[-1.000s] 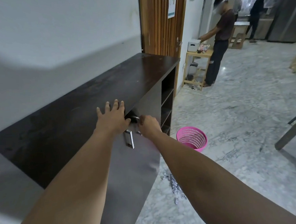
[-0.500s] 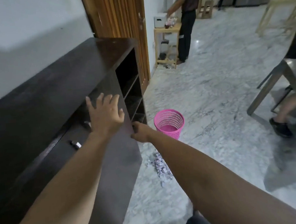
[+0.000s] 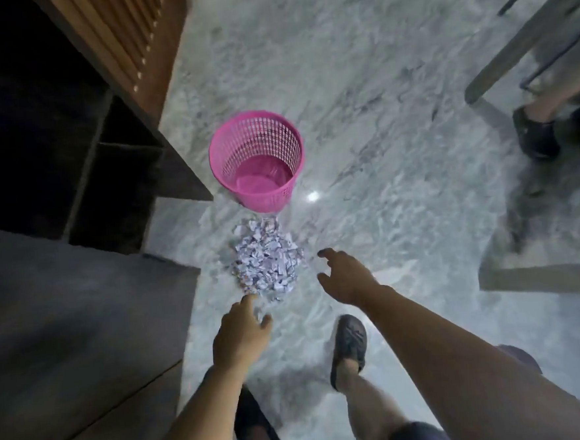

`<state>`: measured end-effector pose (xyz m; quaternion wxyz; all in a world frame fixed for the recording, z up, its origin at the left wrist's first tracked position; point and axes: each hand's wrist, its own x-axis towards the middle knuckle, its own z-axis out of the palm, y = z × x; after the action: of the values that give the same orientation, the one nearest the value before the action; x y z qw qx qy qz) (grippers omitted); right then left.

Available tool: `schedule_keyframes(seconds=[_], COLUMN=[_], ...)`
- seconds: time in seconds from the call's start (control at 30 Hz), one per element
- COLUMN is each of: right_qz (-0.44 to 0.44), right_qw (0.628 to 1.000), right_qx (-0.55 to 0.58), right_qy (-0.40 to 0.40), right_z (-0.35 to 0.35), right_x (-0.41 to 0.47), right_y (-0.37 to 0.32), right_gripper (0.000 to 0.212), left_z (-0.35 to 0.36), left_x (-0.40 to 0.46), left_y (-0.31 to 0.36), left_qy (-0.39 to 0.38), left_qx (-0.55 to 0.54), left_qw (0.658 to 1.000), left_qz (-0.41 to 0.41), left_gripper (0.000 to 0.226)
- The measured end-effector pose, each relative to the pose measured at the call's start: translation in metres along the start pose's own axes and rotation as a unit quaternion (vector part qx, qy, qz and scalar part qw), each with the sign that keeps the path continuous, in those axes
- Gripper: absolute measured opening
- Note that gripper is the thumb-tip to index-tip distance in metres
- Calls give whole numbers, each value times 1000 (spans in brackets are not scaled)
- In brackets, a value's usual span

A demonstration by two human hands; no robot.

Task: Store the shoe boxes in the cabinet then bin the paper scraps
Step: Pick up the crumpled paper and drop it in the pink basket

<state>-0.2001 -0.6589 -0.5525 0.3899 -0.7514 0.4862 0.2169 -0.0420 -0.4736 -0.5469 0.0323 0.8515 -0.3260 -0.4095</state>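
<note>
Below, a heap of paper scraps (image 3: 267,259) lies on the marble floor (image 3: 398,164), right of the dark cabinet (image 3: 64,304). At 12 o'clock from the heap, almost touching its far edge, stands a pink bin (image 3: 257,160), upright, its mesh wall and bare bottom showing. The cabinet's doors look closed along the near part, and open shelves (image 3: 114,184) show at its far end, at about 9 o'clock from the bin.

The left hand (image 3: 240,336) reaches down at 6 o'clock from the heap, fingers loosely spread and holding nothing; one fingertip sits at the heap's near edge, though contact cannot be told. The right hand (image 3: 346,277) hangs at 3 o'clock from the heap, just beside it, fingers wide and slightly curved, also holding nothing.

The person's right foot in a dark shoe (image 3: 349,346) is planted between the two forearms; the left foot (image 3: 255,425) shows partly under the left arm. At 2 o'clock from the bin, well apart, another person's dark shoe (image 3: 533,134) rests by slanted metal legs (image 3: 523,45). A slatted wooden panel (image 3: 132,42) rises at 11 o'clock.
</note>
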Motion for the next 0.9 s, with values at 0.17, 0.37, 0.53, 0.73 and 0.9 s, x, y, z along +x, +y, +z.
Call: schedule_keyframes(seconds=[0.17,0.37,0.53,0.73,0.9], right_qz=[-4,-89,-117,-141,-155], right_qw=[999,990,972,962,960], right_qx=[-31,-100,-190,-208,-200], right_qy=[-34,-44,74,109,118], right_z=[111,228,284,311,296], right_x=[159,336,428,473,480], right_y=[59,75,68,66,64], right_gripper=[55,58,86,70,63], left_z=[126,193,211,230,219], left_x=[162,363,456,505,516], left_y=[-79,-174,-198,-185,-165], left_qy=[-54,83,164,172,147], left_qx=[-65,26,149,181,223], left_qw=[995,996,958,942,931], left_qz=[-48,31,182,223,251], left_gripper=[67,88,85,73,55])
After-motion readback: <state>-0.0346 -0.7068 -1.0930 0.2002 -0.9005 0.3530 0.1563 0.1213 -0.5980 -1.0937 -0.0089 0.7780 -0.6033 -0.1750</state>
